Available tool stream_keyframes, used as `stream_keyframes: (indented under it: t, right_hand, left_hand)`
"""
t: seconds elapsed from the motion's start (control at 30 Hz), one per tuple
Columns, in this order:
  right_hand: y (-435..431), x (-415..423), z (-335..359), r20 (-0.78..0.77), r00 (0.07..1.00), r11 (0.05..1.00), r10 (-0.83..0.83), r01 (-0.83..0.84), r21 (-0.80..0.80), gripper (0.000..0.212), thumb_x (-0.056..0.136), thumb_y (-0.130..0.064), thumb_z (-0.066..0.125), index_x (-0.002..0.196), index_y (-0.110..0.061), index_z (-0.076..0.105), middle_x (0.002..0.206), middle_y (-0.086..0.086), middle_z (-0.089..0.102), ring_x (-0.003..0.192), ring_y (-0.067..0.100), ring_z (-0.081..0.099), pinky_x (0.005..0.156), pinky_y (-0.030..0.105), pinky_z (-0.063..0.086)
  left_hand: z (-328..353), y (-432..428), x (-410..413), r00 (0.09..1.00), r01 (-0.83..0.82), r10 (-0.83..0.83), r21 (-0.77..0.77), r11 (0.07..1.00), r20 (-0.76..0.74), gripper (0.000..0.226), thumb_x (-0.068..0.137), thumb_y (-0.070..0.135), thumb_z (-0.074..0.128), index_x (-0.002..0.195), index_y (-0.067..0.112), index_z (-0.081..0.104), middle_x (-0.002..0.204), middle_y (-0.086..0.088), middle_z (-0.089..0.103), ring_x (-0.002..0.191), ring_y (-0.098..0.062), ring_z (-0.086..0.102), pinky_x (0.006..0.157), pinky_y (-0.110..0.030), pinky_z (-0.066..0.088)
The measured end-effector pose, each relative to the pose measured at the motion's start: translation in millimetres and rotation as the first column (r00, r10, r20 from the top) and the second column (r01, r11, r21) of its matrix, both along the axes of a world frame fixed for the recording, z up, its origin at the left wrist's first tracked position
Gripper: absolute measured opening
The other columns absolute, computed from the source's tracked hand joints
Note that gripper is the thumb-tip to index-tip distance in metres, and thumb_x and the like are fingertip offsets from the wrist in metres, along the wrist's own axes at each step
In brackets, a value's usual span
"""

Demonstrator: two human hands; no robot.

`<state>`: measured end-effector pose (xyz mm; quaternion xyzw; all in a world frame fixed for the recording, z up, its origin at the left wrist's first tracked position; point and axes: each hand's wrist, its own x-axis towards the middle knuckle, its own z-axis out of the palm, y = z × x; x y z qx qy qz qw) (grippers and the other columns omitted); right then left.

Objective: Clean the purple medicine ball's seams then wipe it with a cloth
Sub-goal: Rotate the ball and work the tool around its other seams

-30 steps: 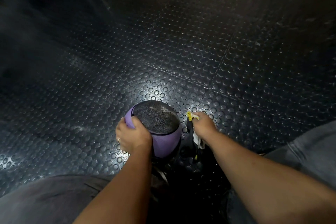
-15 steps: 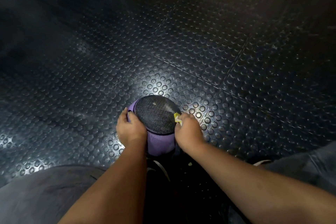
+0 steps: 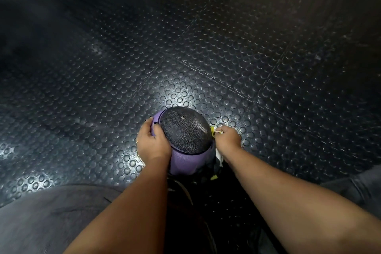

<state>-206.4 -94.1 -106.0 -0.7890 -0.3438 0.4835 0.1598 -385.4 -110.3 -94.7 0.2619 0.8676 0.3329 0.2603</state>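
Fingers (image 3: 146,128) of the left hand (image 3: 153,144) are seen curled over the purple left edge of the ball (image 3: 185,159), thumb laid against the rim of its black mesh panel (image 3: 185,130). A ring is noted on one finger. The ball is held low in the middle of the head view, on or just above the floor (image 3: 206,57); contact underneath cannot be told. The mesh panel is turned up toward the camera, with purple showing below it and at the upper left.

The right hand (image 3: 227,138) is placed just right of the ball, fingertips pressed together in a pinch on a small yellow and white tool (image 3: 214,131). The tool's tip is set at the ball's right edge, where mesh meets purple. What kind of tool it is cannot be made out.

Half a second ago the right hand was lying over the near right part of the mesh panel; it has since been drawn outward, off the panel. The left hand's grip has been kept, shifted slightly up the rim.

A strip of white cloth (image 3: 219,155) is seen under the right wrist, beside the ball. Black studded floor tiles are lit brightest just beyond the ball. Grey trouser legs (image 3: 51,216) are seen at both lower corners.
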Motion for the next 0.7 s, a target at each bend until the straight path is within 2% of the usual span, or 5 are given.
stream_keyframes:
  t: [0.13,0.27,0.4,0.57,0.7]
  right_hand:
    - [5,5,-2,-0.023,0.999,0.999,0.043,-0.044,-0.022,0.027,0.094,-0.010,0.049,0.115,-0.014,0.065,0.087,0.010,0.063,0.055,0.014,0.046,0.048,0.023,0.033]
    - [-1,7,7,-0.003,0.992,0.992,0.128,-0.128,0.007,0.023,0.093,-0.010,0.049,0.110,-0.011,0.063,0.088,0.009,0.063,0.066,0.020,0.050,0.055,0.026,0.031]
    - [-18,3,22,-0.050,0.988,0.986,0.147,-0.142,0.086,0.012,0.094,-0.011,0.049,0.101,-0.016,0.058,0.069,-0.003,0.052,0.056,0.010,0.045,0.047,0.021,0.030]
    - [-12,-9,43,-0.291,0.949,0.980,0.122,-0.069,0.187,0.020,0.088,-0.008,0.059,0.073,-0.021,0.063,0.072,0.002,0.061,0.068,0.019,0.055,0.063,0.028,0.038]
    - [9,16,31,-0.010,0.999,0.985,-0.032,0.033,0.171,0.011,0.094,-0.015,0.052,0.093,-0.010,0.061,0.083,0.010,0.062,0.077,0.026,0.057,0.062,0.030,0.036]
  left_hand:
    - [3,3,8,0.998,-0.030,0.029,-0.019,0.999,-0.047,0.052,0.082,0.054,0.037,0.125,0.039,0.062,0.123,0.009,0.066,0.112,-0.019,0.060,0.099,-0.045,0.050]
    - [6,10,16,0.997,-0.040,0.037,-0.047,0.998,-0.069,0.055,0.083,0.054,0.036,0.129,0.038,0.060,0.131,0.006,0.063,0.118,-0.022,0.058,0.102,-0.048,0.047]
    - [9,18,25,0.992,0.006,-0.018,-0.091,0.996,-0.127,0.046,0.094,0.046,0.040,0.134,0.033,0.058,0.136,0.002,0.060,0.123,-0.024,0.055,0.106,-0.046,0.043]
    - [10,23,23,0.989,0.050,-0.068,-0.132,0.990,-0.131,0.045,0.097,0.043,0.042,0.139,0.031,0.055,0.141,0.001,0.056,0.126,-0.024,0.051,0.109,-0.044,0.038]
    - [9,17,26,0.974,0.132,-0.151,-0.113,0.985,-0.170,0.046,0.097,0.040,0.042,0.138,0.027,0.056,0.142,0.001,0.056,0.128,-0.022,0.049,0.111,-0.047,0.035]
